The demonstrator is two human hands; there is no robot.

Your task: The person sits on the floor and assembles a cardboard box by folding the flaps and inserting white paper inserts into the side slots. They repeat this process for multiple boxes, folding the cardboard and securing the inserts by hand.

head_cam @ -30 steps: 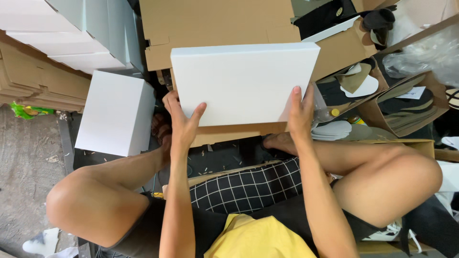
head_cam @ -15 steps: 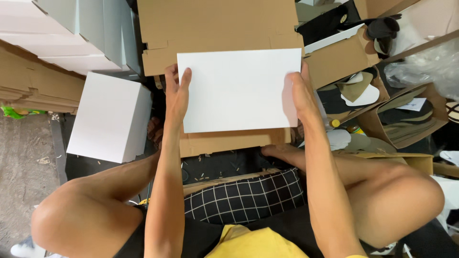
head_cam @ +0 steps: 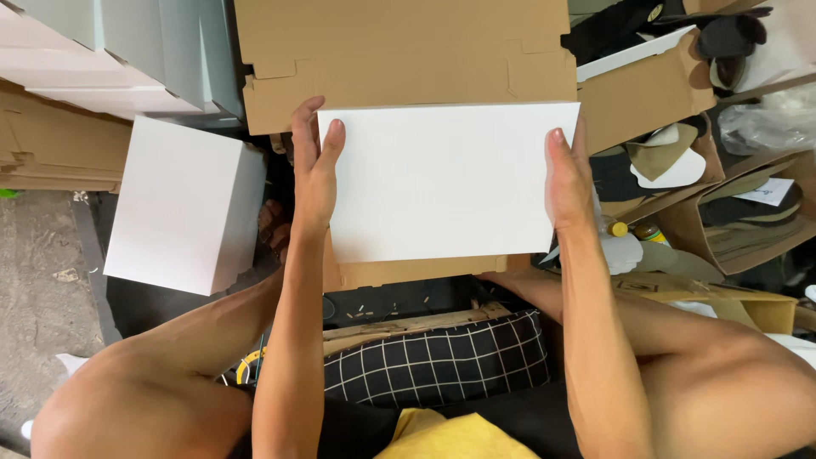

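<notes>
A flat white rectangular box panel point(head_cam: 446, 183) lies level in front of me, over an unfolded brown cardboard sheet point(head_cam: 399, 51). My left hand point(head_cam: 313, 174) grips its left edge, fingers pointing away from me. My right hand point(head_cam: 568, 180) clasps its right edge the same way. A strip of brown cardboard point(head_cam: 408, 274) shows under the panel's near edge. My bare knees spread to both sides below, with a black checked cushion point(head_cam: 438, 361) between them.
A closed white box point(head_cam: 183, 208) stands at the left. More white boxes point(head_cam: 102, 51) and flat brown cardboard point(head_cam: 42, 144) are stacked at the far left. Open brown cartons point(head_cam: 731, 212) with insoles and dark items crowd the right.
The white panel was tilted and held higher; it has come down flat and squared over the brown cardboard. Both hands slid along its side edges with it.
</notes>
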